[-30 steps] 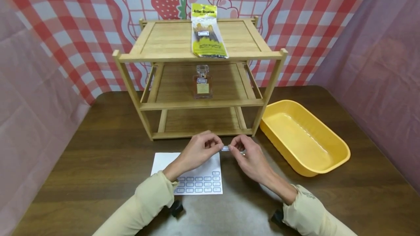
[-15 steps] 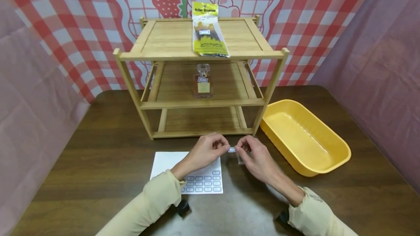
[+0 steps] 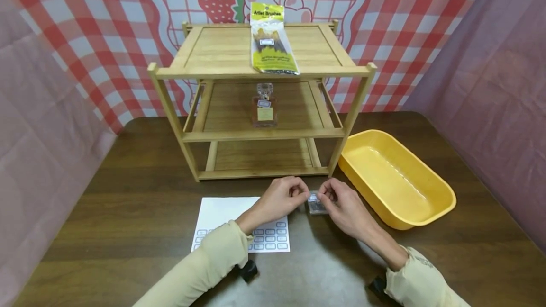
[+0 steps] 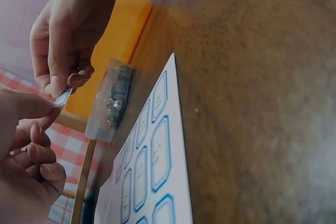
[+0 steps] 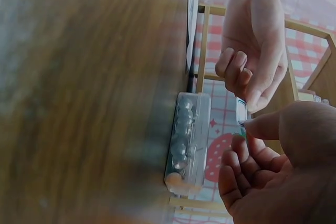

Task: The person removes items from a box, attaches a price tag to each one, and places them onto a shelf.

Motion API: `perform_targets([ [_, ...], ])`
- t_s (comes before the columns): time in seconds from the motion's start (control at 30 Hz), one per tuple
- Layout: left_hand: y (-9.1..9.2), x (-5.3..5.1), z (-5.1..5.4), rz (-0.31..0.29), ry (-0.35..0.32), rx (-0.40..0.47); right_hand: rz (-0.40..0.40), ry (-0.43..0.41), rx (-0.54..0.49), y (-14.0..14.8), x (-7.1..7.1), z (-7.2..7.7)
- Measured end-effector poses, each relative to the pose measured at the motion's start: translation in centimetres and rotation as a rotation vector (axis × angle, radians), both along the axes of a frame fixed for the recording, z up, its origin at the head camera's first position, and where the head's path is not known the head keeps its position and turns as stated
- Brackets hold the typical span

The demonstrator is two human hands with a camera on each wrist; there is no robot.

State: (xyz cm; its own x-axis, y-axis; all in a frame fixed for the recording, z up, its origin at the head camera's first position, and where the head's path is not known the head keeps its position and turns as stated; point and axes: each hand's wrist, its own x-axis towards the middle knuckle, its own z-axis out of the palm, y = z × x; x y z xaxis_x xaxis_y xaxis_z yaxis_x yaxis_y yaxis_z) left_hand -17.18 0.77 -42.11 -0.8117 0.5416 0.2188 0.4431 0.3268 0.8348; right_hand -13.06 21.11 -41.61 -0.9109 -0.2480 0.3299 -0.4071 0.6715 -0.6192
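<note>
Between my two hands, a small white label sticker with a blue border [image 5: 241,111] is stretched, one end pinched by each. My left hand [image 3: 277,200] grips it by thumb and forefinger, the other fingers curled in. The right hand [image 3: 344,208] pinches the opposite end the same way. Just below, a small clear plastic box [image 3: 316,209] sits on the table, apart from the label in the wrist views. Dark, shiny rounded pieces show inside it; their kind is unclear. A white sheet of blue-bordered labels [image 3: 226,206] lies partly under my left forearm.
Behind stands a three-tier wooden shelf [image 3: 262,134]. Its top bears a packet of artist brushes [image 3: 273,46] with a label; the middle tier bears a labelled perfume bottle [image 3: 264,110]. A yellow plastic basin [image 3: 396,179] stands on the right, close to my right hand.
Both hands have moved to the right with the label, bringing it over the clear box. More of that box shows between the hands now. The shelf, sheet and basin stay put.
</note>
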Motion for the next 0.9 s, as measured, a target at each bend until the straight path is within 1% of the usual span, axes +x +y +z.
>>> perform_targets([
  [0.47, 1.4, -0.3, -1.0, -0.008, -0.01, -0.019, -0.026, -0.053, 0.063, 0.9, 0.0, -0.2],
  [0.7, 1.8, -0.5, -1.2, -0.012, -0.01, -0.031, -0.044, -0.067, 0.075, 1.1, 0.1, -0.3],
  [0.9, 2.0, -0.5, -1.3, 0.001, -0.028, -0.039, -0.047, -0.078, 0.087, 1.2, 0.0, -0.4],
])
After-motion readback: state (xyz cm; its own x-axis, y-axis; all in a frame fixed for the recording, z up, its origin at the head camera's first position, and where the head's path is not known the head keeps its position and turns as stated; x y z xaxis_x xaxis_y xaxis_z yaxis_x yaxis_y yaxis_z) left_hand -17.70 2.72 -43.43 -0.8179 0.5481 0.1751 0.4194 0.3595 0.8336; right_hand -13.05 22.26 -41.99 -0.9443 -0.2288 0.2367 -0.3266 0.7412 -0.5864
